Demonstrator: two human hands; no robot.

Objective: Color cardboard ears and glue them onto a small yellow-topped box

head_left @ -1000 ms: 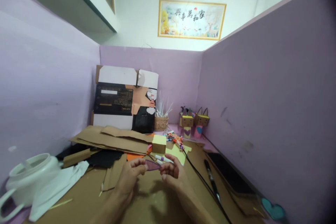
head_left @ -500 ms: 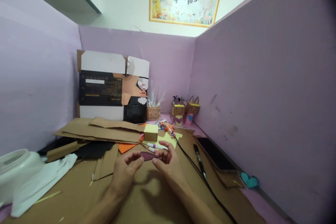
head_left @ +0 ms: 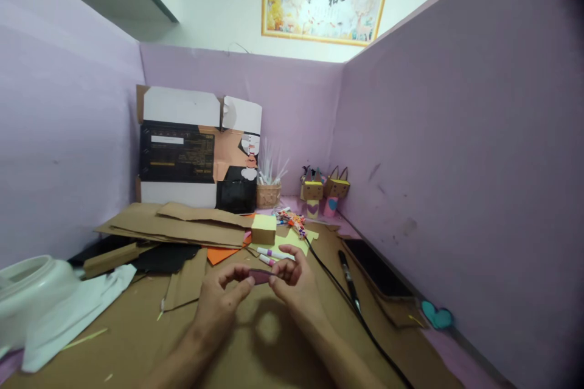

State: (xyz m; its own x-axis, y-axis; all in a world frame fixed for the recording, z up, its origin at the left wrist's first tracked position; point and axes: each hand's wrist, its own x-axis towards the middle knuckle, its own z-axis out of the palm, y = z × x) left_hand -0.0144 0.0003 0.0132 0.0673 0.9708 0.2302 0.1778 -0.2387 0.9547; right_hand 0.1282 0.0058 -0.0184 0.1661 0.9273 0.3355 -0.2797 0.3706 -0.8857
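A small, flat purple leaf-shaped piece (head_left: 261, 276) with a dark edge is held up over the cardboard-covered desk (head_left: 246, 358). My left hand (head_left: 223, 292) pinches its left end between thumb and fingers. At the right end, the thumb and fingers of my right hand (head_left: 294, 276) close on it. The fingertips hide both ends of the piece. Just behind my hands lie purple-and-white markers (head_left: 269, 253) and a yellow paper sheet (head_left: 296, 239). A small box with a yellow top (head_left: 263, 230) stands farther back.
A glue gun in a patterned wrap (head_left: 292, 219) trails a black cable (head_left: 328, 276) past my right arm. A pen (head_left: 349, 279), a phone (head_left: 378, 267) and a teal heart (head_left: 437, 315) lie rightward. Cardboard strips (head_left: 182, 228) and a white container (head_left: 36, 292) are leftward.
The purple piece has tilted slightly, and my right fingertips now close on its right end. The whole view has shifted a little; the things on the desk have stayed put.
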